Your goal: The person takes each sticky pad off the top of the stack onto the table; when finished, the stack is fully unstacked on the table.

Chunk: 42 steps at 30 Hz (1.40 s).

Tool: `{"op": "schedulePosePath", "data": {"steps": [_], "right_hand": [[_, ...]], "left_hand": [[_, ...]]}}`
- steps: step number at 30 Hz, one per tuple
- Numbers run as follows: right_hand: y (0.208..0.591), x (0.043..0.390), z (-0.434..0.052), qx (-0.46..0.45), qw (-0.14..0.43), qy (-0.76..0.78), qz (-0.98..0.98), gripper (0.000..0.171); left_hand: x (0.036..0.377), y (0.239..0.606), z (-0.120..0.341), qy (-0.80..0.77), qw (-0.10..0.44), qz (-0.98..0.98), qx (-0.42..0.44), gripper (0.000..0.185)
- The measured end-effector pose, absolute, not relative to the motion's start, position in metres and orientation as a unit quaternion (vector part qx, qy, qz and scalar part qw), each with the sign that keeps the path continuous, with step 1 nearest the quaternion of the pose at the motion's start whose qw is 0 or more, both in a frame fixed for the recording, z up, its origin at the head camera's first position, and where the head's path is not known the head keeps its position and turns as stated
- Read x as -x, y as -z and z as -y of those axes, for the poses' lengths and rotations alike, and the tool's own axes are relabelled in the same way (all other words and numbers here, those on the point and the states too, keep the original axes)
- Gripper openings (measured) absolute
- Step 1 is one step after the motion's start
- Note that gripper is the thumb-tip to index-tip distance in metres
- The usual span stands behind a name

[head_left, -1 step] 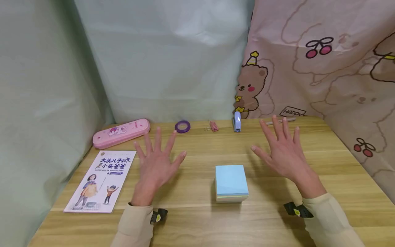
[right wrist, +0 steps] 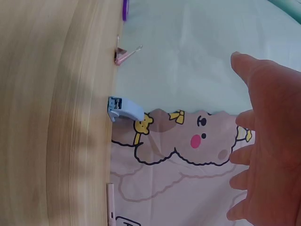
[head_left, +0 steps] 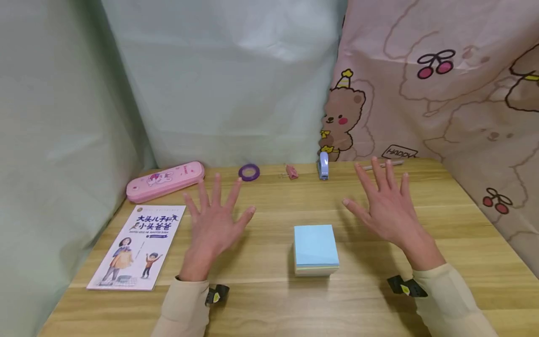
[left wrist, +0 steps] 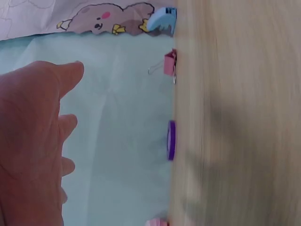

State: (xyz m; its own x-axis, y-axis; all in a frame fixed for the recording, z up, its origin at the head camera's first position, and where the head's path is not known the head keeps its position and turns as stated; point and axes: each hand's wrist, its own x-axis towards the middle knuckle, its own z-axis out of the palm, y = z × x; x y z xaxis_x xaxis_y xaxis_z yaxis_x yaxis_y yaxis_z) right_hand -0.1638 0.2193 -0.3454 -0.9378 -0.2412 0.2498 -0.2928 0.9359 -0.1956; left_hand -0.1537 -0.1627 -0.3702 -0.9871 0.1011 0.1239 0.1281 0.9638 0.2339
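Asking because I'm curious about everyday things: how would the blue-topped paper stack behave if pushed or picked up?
The paper stack probably won't roll, given its squarish top and straight edges. It may feel heavy for its size, being a thick block. Lifting only the top could perhaps separate sheets, as differently coloured layers show at its front.

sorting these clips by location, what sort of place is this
Probably a study or craft desk: a wood-grain table bears stationery, including a blue-topped paper block and a stapler, with a bear-print sheet behind it. The wider room is hidden.
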Motion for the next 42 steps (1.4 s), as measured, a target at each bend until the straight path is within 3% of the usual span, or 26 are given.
{"op": "schedulePosePath", "data": {"steps": [6,11,15,23,42], "right_hand": [[0.337,0.153,-0.215,-0.190,0.096,-0.223,0.951,0.082],[0.333,0.128,-0.208,-0.277,0.020,-0.340,0.899,0.074],[0.337,0.115,-0.204,-0.307,-0.021,-0.333,0.892,0.081],[0.346,0.110,-0.193,-0.301,-0.041,-0.294,0.906,0.095],[0.350,0.109,-0.187,-0.280,-0.040,-0.265,0.922,0.084]], "left_hand": [[0.140,0.358,0.157,0.240,-0.027,0.958,0.157,0.101],[0.119,0.356,0.135,0.378,-0.140,0.880,0.249,0.122],[0.111,0.365,0.114,0.425,-0.187,0.849,0.253,0.121],[0.111,0.382,0.095,0.456,-0.182,0.837,0.243,0.111],[0.107,0.390,0.089,0.481,-0.175,0.826,0.237,0.094]]}}
